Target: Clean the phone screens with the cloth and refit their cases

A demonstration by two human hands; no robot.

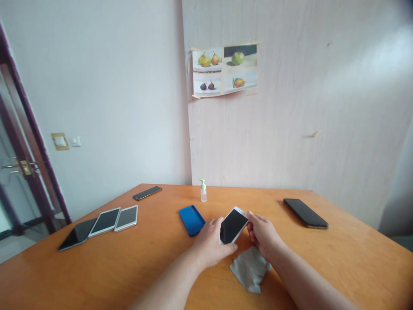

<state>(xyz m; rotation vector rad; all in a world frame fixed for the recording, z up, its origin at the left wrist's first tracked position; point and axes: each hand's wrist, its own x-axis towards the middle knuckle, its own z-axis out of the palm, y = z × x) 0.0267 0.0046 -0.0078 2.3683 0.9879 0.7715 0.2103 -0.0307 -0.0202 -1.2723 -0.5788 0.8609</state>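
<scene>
A white-framed smartphone point(234, 224) with a dark screen is tilted above the table in front of me. My left hand point(211, 243) grips it by its left side, thumb along the lower edge. At its upper right edge, the fingers of my right hand point(262, 232) are pinched together on the phone; whether they also hold something small cannot be seen. A crumpled grey cloth point(250, 269) lies just below, partly behind my right wrist. Beside my left hand is a blue phone case point(191, 220), flat on the table.
The wooden table point(155, 267) carries a small clear pump bottle point(203, 192) toward the back. On the left lie a dark tablet-like device point(77, 234), two white-framed phones point(105, 221) and, farther back, a dark phone point(147, 193). A black phone point(305, 213) is at right.
</scene>
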